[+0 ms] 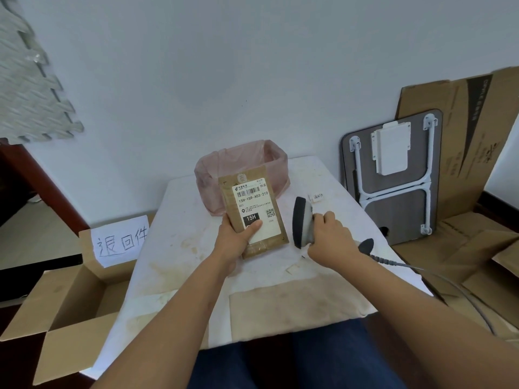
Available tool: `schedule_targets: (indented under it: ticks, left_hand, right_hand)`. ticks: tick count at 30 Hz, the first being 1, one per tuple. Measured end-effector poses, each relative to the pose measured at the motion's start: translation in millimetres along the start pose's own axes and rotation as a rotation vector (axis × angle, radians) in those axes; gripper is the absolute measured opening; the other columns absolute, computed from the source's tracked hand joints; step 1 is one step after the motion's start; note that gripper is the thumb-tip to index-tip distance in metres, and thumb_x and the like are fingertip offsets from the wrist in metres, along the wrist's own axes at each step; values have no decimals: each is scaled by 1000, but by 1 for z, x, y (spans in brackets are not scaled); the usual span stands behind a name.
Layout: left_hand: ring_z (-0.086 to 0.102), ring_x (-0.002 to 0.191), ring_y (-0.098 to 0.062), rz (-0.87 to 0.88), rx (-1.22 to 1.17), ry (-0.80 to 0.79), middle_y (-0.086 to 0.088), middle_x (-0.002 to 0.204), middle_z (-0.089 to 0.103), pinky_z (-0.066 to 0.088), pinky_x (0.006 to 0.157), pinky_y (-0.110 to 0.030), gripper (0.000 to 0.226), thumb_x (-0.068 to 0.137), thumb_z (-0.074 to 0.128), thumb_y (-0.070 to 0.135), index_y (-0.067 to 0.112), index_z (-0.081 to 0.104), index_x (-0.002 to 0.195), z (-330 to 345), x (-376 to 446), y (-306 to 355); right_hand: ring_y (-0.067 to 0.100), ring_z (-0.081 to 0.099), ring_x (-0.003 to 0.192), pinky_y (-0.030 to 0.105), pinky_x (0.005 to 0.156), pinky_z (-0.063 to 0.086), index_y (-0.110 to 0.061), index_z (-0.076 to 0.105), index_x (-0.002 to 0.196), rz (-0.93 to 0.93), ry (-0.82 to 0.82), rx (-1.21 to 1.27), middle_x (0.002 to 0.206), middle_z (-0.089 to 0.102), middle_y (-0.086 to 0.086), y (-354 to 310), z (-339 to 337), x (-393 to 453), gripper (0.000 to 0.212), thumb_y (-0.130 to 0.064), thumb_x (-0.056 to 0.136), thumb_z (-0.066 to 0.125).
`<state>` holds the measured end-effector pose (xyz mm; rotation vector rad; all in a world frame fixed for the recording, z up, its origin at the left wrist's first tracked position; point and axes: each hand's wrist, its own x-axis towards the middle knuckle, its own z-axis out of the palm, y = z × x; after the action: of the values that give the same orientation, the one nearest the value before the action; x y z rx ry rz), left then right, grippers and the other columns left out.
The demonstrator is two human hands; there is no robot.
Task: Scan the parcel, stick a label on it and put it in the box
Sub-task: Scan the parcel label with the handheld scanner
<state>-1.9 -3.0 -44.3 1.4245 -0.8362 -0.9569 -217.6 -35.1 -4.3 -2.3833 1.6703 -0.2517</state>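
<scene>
While the left hand (238, 237) clamps the brown parcel (252, 211) above the white table (174, 265), thumb on its shipping label, the right hand (328, 237) at 3 o'clock closes around a handheld scanner (302, 221). At 9 o'clock stands the open cardboard box (64, 307). At 12 o'clock sits a pink-lined bin (241, 161); a small paper slip (317, 196), possibly a label, lies at 2 o'clock.

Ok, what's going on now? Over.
Left hand holds brown paper parcel upright, label facing. Right hand grips grey handheld scanner. Nothing between them.
</scene>
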Motion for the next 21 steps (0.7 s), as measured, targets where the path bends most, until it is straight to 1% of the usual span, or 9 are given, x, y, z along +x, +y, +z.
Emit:
schedule_targets:
  ticks: [2, 4, 6, 8, 10, 13, 16, 18, 21]
  left_hand:
    - [68, 110, -14, 2, 4, -2, 3, 125, 69, 57, 89, -33, 65, 81, 82, 20, 20, 47, 135, -1, 1, -2]
    - [69, 111, -14, 5, 10, 2, 4, 125, 70, 56, 93, -36, 66, 79, 84, 22, 21, 48, 135, -2, 2, -4]
    - [69, 111, -14, 11, 21, -1, 5, 124, 70, 56, 95, -38, 65, 78, 85, 24, 23, 49, 132, -2, 2, -5]
    - [69, 111, -13, 11, 28, -3, 5, 124, 70, 56, 95, -37, 64, 78, 85, 24, 24, 49, 131, -3, 2, -5]
    - [69, 110, -12, 4, 33, -5, 6, 123, 70, 56, 94, -35, 65, 78, 84, 24, 23, 49, 132, -3, 2, -4]
    - [68, 111, -13, -12, 48, -1, 5, 124, 70, 56, 94, -35, 67, 79, 84, 24, 22, 48, 134, -3, 1, -3]
    - [68, 107, -10, -33, 91, -5, 5, 123, 70, 56, 84, -25, 63, 80, 83, 24, 22, 49, 133, -4, -2, 3]
    - [68, 106, -8, -57, 131, -22, 6, 122, 70, 54, 77, -20, 62, 80, 83, 29, 22, 51, 132, -6, -5, 7]
    - [70, 104, -10, -111, 183, -21, 6, 120, 72, 54, 77, -22, 65, 75, 84, 41, 21, 56, 130, -11, -10, 9]
  right_hand:
    - [30, 47, 95, 33, 78, 34, -7, 41, 124, 42, -37, 34, 121, 41, 14, 9, 10, 4, 44, -15, 83, 54]
    - [30, 44, 91, 33, 77, 35, -7, 41, 124, 54, -53, 52, 121, 40, 14, 16, 18, 7, 43, -14, 83, 53]
    - [32, 47, 93, 34, 76, 33, -7, 41, 123, 51, -59, 33, 119, 41, 14, 22, 23, 10, 44, -17, 82, 54]
    - [33, 49, 98, 34, 75, 33, -7, 42, 123, 52, -60, 20, 119, 41, 14, 26, 25, 14, 46, -20, 81, 56]
    - [32, 48, 96, 35, 76, 34, -8, 44, 122, 54, -56, 25, 118, 42, 13, 28, 27, 17, 46, -22, 81, 57]
    - [32, 50, 105, 37, 82, 37, -9, 45, 122, 59, -55, 12, 120, 44, 11, 29, 32, 21, 46, -25, 81, 57]
    - [32, 47, 113, 40, 89, 37, -12, 42, 125, 83, -53, 15, 125, 45, 9, 30, 34, 22, 50, -27, 80, 57]
    - [33, 45, 118, 42, 92, 37, -12, 37, 132, 101, -61, 47, 130, 42, 10, 31, 32, 21, 57, -26, 80, 58]
    - [34, 40, 126, 44, 99, 34, -13, 27, 143, 105, -19, 117, 143, 36, 9, 35, 29, 18, 73, -25, 79, 59]
